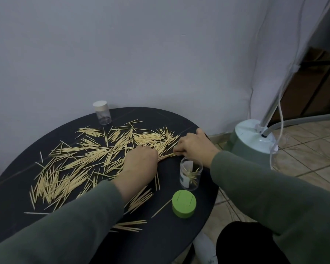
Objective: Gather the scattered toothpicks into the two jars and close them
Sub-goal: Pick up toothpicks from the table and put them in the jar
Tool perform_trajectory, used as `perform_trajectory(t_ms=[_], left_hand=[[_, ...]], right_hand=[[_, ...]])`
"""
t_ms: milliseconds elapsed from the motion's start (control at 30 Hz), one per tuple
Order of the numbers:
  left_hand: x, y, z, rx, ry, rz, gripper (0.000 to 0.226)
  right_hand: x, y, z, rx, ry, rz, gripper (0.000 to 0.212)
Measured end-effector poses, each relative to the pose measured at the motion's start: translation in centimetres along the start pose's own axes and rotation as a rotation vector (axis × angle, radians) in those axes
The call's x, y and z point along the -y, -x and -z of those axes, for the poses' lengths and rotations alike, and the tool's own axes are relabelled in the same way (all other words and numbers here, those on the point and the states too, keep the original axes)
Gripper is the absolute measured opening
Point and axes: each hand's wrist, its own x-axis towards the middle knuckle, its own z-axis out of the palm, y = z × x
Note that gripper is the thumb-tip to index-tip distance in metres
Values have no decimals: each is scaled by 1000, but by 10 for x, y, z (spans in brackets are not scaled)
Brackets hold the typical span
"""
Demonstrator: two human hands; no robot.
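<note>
The round dark bench (160, 241) carries a wide scatter of pale wooden toothpicks (71, 168), most still loose across its left and middle. The step in hand is judged to be gathering.

The left hand (139, 162) is curled over the pile, and the right hand (194, 145) pinches a small bundle at the pile's right edge.

The open clear plastic jar (191, 174), near the right wrist, holds only a few picks, and its green round lid (184, 206) lies near it on the bench. The second clear jar with a white cap (102, 115) stands capped at the far edge.

The next move calls for squaring the bundle and dropping it upright into the open jar.
</note>
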Motion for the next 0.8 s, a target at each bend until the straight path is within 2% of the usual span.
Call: perform_trajectory(t_ms=[233, 567, 700, 800], left_hand=[[2, 1, 0, -12, 13, 8, 18], [5, -1, 4, -30, 220, 104, 18], [5, -4, 8, -99, 420, 151, 13], [2, -6, 16, -127, 790, 183, 12]], right_hand=[[-1, 2, 3, 13, -14, 3, 27], [-11, 23, 4, -115, -326, -133, 26], [-17, 32, 7, -216, -671, -239, 16], [-17, 40, 17, -218, -984, -288, 13]])
